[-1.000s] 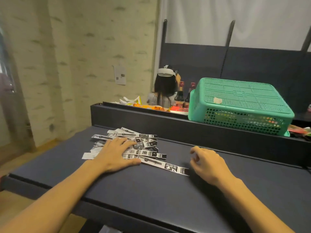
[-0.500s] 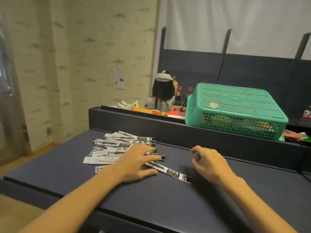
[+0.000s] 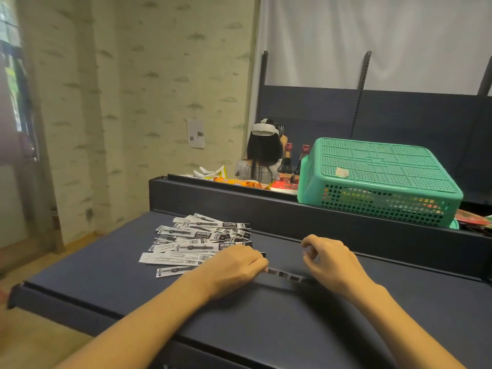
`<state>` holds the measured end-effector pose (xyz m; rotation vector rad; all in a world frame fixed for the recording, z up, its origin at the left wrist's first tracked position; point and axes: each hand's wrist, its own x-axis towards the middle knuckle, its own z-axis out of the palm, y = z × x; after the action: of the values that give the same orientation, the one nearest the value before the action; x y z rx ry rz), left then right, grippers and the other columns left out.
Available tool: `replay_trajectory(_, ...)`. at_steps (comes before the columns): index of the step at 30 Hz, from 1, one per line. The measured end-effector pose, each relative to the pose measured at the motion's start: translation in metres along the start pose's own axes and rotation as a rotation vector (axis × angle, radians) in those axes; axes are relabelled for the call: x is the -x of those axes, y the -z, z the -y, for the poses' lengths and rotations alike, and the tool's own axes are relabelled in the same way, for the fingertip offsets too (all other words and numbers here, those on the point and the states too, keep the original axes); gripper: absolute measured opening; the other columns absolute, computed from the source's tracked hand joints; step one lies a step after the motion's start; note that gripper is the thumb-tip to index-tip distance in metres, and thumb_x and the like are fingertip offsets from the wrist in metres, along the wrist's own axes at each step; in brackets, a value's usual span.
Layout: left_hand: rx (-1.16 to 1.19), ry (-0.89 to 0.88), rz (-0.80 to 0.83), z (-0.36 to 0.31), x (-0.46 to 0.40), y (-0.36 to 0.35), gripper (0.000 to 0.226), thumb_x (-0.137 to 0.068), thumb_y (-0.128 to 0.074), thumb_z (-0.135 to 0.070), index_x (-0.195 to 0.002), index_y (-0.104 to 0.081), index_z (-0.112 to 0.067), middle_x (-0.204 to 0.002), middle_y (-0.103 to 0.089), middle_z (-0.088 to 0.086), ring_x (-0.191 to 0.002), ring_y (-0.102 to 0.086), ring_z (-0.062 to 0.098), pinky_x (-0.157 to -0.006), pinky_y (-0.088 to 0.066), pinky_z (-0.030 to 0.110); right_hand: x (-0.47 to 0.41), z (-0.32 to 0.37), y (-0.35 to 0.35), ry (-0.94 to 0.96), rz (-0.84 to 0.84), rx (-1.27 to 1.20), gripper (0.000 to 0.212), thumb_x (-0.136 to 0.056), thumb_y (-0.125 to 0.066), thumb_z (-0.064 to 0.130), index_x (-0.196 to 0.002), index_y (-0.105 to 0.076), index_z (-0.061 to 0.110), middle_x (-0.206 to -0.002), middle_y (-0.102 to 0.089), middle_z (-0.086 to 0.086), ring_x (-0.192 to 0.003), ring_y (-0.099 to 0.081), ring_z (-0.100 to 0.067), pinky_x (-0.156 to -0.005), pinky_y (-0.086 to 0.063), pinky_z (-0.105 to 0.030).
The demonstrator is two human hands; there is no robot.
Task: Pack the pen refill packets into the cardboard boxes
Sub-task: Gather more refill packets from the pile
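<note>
A loose pile of black-and-white pen refill packets (image 3: 197, 241) lies on the dark blue table (image 3: 266, 328), left of centre. My left hand (image 3: 231, 270) sits at the pile's right edge, its fingers curled down over one packet (image 3: 285, 275) that sticks out to the right. My right hand (image 3: 332, 262) rests on the table just right of that packet's end, fingers loosely curled and holding nothing. No cardboard box is in view.
A raised dark ledge (image 3: 319, 217) runs along the table's far side. On it stands an upturned green plastic basket (image 3: 378, 179) with bottles (image 3: 286, 166) and snack packs beside it. Behind the ledge a person (image 3: 262, 153) sits facing away. A wall stands at the left.
My left hand has slid right off the middle of the pile, going from flat to curled over one packet and dragging it toward my right hand, which has hardly moved.
</note>
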<state>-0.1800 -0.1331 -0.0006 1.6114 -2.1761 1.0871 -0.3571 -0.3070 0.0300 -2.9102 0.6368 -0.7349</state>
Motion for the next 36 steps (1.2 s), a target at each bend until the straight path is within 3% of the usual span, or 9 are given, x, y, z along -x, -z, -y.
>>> replay_trajectory(7, -0.111, 0.112, 0.023, 0.032, 0.031, 0.021, 0.01, -0.081, -0.051, -0.004, -0.078, -0.055, -0.012, -0.068, -0.052, 0.002, -0.054, -0.044, 0.019, -0.049, -0.036, 0.029, -0.004, 0.006, -0.006, 0.016, -0.01, -0.036, 0.02, -0.095, -0.051, 0.03, -0.113, -0.056, 0.024, -0.099, -0.063, 0.008, -0.092, -0.059, -0.017, -0.07, -0.048, -0.029)
replay_trajectory(11, -0.112, 0.275, 0.085, 0.049, 0.062, 0.031, 0.017, -0.091, -0.045, -0.016, -0.079, -0.056, -0.011, -0.079, -0.059, 0.004, -0.061, -0.055, 0.023, -0.05, -0.048, 0.035, -0.008, 0.009, -0.013, 0.028, 0.011, -0.046, 0.02, -0.095, -0.05, 0.03, -0.114, -0.056, 0.024, -0.1, -0.062, 0.008, -0.092, -0.058, -0.017, -0.071, -0.046, -0.028)
replay_trajectory(15, -0.023, 0.404, 0.213, 0.051, 0.084, 0.036, 0.048, -0.097, -0.031, -0.053, -0.107, -0.065, -0.021, -0.122, -0.063, 0.005, -0.101, -0.064, 0.02, -0.083, -0.053, 0.029, -0.012, 0.012, -0.019, 0.041, 0.021, -0.042, 0.019, -0.095, -0.05, 0.032, -0.112, -0.056, 0.025, -0.097, -0.061, 0.009, -0.09, -0.057, -0.017, -0.068, -0.04, -0.026)
replay_trajectory(17, 0.091, 0.581, 0.322, 0.05, 0.089, 0.037, 0.069, -0.086, -0.025, -0.074, -0.127, -0.055, -0.028, -0.142, -0.048, 0.001, -0.126, -0.048, 0.017, -0.105, -0.036, 0.027, -0.015, 0.014, -0.021, 0.048, 0.03, -0.042, 0.018, -0.095, -0.05, 0.032, -0.111, -0.056, 0.025, -0.097, -0.061, 0.009, -0.09, -0.057, -0.017, -0.067, -0.041, -0.027)
replay_trajectory(20, 0.207, 0.754, 0.484, 0.049, 0.091, 0.035, 0.081, -0.075, -0.028, -0.082, -0.146, -0.024, -0.042, -0.156, -0.02, -0.009, -0.143, -0.016, 0.012, -0.114, -0.008, 0.023, -0.019, 0.017, -0.021, 0.057, 0.039, -0.048, 0.018, -0.095, -0.051, 0.032, -0.111, -0.057, 0.026, -0.098, -0.062, 0.009, -0.089, -0.057, -0.016, -0.067, -0.042, -0.026)
replay_trajectory(23, 0.331, 0.887, 0.547, 0.051, 0.093, 0.03, 0.092, -0.071, -0.034, -0.087, -0.148, -0.006, -0.045, -0.159, -0.006, -0.01, -0.146, -0.002, 0.015, -0.119, -0.004, 0.038, -0.022, 0.018, -0.02, 0.064, 0.039, -0.05, 0.017, -0.095, -0.052, 0.032, -0.11, -0.057, 0.026, -0.097, -0.062, 0.009, -0.087, -0.057, -0.015, -0.066, -0.041, -0.025)
replay_trajectory(26, 0.374, 0.921, 0.533, 0.057, 0.096, 0.022, 0.102, -0.063, -0.033, -0.093, -0.148, -0.007, -0.043, -0.159, -0.007, -0.008, -0.145, -0.006, 0.013, -0.119, -0.008, 0.039, -0.023, 0.017, -0.019, 0.066, 0.033, -0.038, 0.016, -0.095, -0.052, 0.031, -0.108, -0.058, 0.026, -0.095, -0.062, 0.009, -0.085, -0.057, -0.016, -0.065, -0.042, -0.026)
replay_trajectory(31, 0.368, 0.853, 0.51, 0.068, 0.085, 0.014, 0.099, -0.06, -0.037, -0.094, -0.145, -0.009, -0.05, -0.158, 0.009, -0.012, -0.145, 0.007, 0.013, -0.118, -0.005, 0.041, -0.026, 0.013, -0.017, 0.049, 0.049, -0.009, 0.013, -0.094, -0.051, 0.029, -0.105, -0.057, 0.025, -0.096, -0.062, 0.007, -0.086, -0.058, -0.017, -0.065, -0.041, -0.027)
replay_trajectory(36, 0.367, 0.818, 0.506, 0.079, 0.082, 0.0, 0.102, -0.058, -0.031, -0.097, -0.146, -0.018, -0.047, -0.157, -0.008, -0.015, -0.145, -0.001, 0.008, -0.119, -0.005, 0.039, -0.03, 0.008, -0.016, 0.022, 0.054, 0.011, 0.015, -0.094, -0.053, 0.028, -0.106, -0.06, 0.024, -0.099, -0.063, 0.005, -0.089, -0.059, -0.019, -0.07, -0.047, -0.029)
